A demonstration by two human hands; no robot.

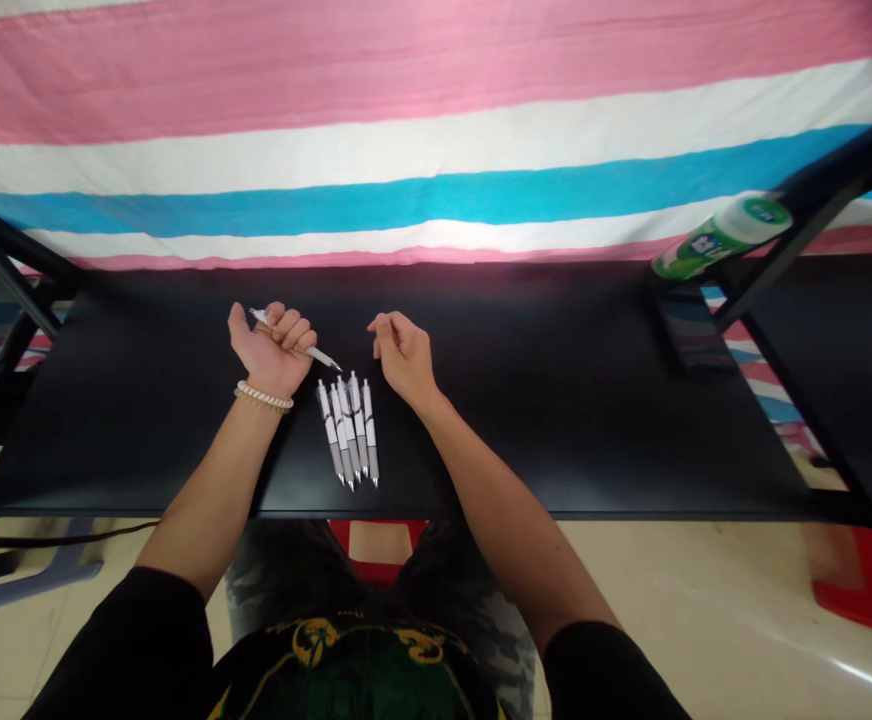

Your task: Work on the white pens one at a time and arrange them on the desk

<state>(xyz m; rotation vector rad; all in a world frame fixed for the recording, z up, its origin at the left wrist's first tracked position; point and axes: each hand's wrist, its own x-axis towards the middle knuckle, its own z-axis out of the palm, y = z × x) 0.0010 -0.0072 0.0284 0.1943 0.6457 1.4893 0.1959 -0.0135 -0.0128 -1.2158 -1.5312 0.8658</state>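
My left hand [275, 350], palm turned up and a braided bracelet at the wrist, has its fingers curled around a white pen [322, 357]. The pen lies slantwise, its metal tip sticking out to the right. To the right, my right hand [404, 358] is held above the table with fingers bent in and thumb against them. Whatever it may hold is hidden. Between and below both hands, several white pens with grey grips [348, 430] lie side by side on the black table [556, 400], tips toward me. Neither hand touches this group.
A green and white canister [721, 237] stands by the black frame [788, 235] at the right, near a dark flat object [695, 330]. A striped cloth [436, 120] hangs behind the table. Red stools [867, 580] show below at the right and under me.
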